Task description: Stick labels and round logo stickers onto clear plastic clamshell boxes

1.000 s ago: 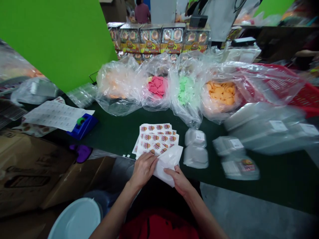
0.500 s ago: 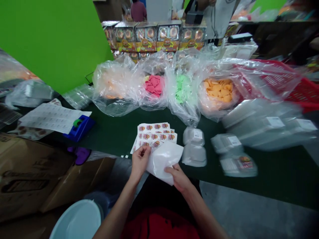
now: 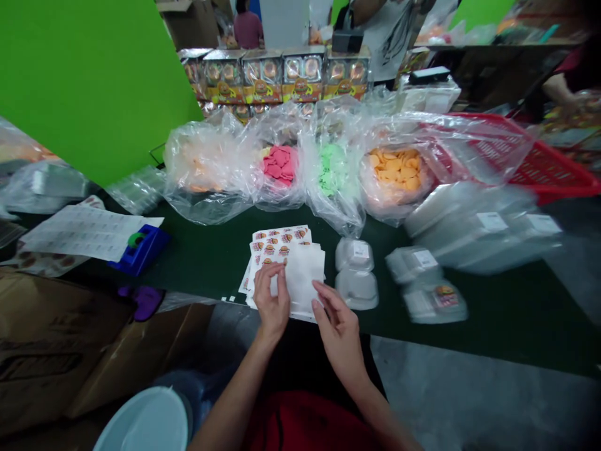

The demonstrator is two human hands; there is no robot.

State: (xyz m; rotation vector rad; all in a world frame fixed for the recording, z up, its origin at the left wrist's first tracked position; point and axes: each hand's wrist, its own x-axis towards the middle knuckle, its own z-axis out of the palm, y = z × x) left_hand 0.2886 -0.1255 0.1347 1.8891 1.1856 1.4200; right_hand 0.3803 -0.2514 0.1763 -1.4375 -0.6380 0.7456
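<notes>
A sheet with its plain white side up lies on a stack of burger sticker sheets near the table's front edge. Over the sheet's left side, my left hand has finger and thumb drawn together at what looks like a small burger sticker. My right hand is at the sheet's right edge, its fingers apart and holding nothing. Just to the right sits an opened clear clamshell box with a white label on its lid. Farther right, another opened clamshell carries a burger sticker.
Plastic bags of orange, green and pink pieces line the back. Stacked clear boxes and a red basket stand right. A blue tape dispenser lies left. Other people are beyond the table.
The white sheet, lifted and curled between both hands before, now lies flat on the stack. My right hand has released its grip. The view has shifted slightly to the right.
</notes>
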